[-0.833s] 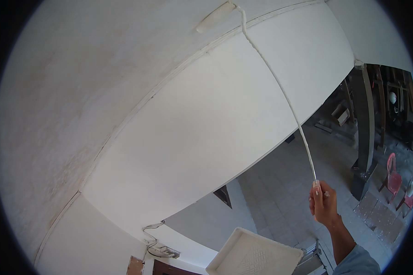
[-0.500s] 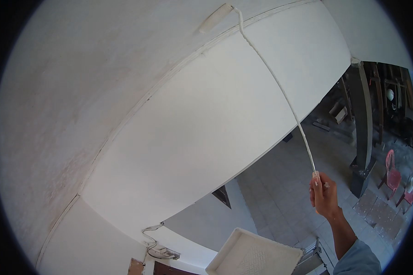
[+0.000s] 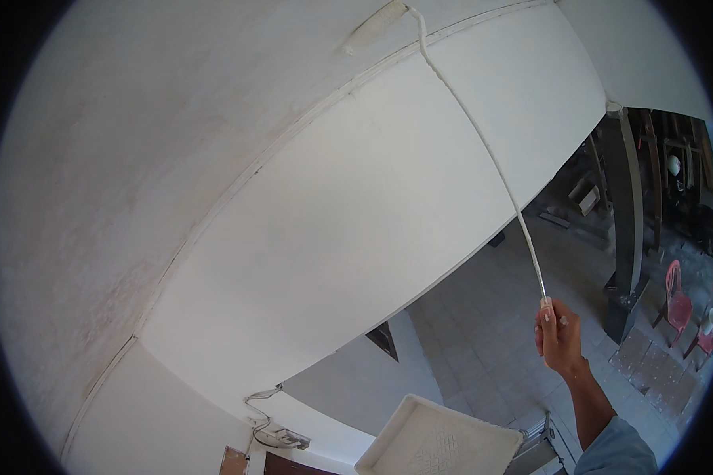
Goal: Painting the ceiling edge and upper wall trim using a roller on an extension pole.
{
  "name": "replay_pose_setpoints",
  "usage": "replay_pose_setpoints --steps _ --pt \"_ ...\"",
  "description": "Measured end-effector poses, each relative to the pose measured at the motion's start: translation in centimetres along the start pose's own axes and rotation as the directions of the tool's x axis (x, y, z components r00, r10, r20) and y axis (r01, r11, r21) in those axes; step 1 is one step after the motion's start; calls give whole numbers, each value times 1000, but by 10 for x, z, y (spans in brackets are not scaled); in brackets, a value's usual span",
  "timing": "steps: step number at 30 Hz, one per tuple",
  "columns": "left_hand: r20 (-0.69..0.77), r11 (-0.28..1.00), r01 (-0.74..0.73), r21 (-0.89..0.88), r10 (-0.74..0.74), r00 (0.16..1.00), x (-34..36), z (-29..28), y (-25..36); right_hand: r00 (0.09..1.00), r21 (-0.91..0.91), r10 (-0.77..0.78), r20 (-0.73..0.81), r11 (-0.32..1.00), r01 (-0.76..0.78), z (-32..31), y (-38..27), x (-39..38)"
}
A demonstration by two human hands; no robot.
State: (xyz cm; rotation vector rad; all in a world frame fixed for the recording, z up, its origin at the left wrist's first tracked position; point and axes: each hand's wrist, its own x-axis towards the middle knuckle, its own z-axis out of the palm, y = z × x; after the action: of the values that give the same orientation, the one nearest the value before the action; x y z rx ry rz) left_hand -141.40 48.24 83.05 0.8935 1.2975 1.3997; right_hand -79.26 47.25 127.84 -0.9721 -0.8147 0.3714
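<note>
My right hand (image 3: 561,336) is closed round the handle of a paint roller (image 3: 483,138), thumb along the grip. White paint spots mark its fingers. The roller's long, paint-coated rod runs up and to the left, ending in a pale roller sleeve (image 3: 375,25) at the top of the view. That sleeve lies against or very near the patchy ceiling (image 3: 127,134), just beyond the seam with the white beam (image 3: 356,206). At the bottom is a whitish paint tray (image 3: 444,443) with a ribbed bottom. My left hand is out of view.
Beside the tray stands a grey metal frame (image 3: 543,447). Loose wires (image 3: 263,416) hang at the lower left wall. A dark post (image 3: 627,214) rises on the right, with pink plastic chairs (image 3: 675,301) past it. The tiled floor (image 3: 475,332) lies far below.
The roller sleeve has shifted very slightly up and to the right, and the rod with it. My right hand stays in nearly the same place; the tray has hardly moved.
</note>
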Motion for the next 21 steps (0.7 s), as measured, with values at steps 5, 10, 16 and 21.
replay_pose_setpoints --steps 5,10,16,21 --pt "4 1000 -4 10 3 1000 0 -4 7 998 39 56 -26 998 -55 4 0 23" --pt "48 999 -5 36 3 999 20 -3 19 996 66 73 -42 995 -70 8 7 36" --pt "62 999 11 47 -14 998 16 -8 21 996 -11 70 -58 997 -71 7 2 58" --pt "87 998 17 60 -22 996 22 -9 25 995 -6 49 -82 999 -50 4 3 56"
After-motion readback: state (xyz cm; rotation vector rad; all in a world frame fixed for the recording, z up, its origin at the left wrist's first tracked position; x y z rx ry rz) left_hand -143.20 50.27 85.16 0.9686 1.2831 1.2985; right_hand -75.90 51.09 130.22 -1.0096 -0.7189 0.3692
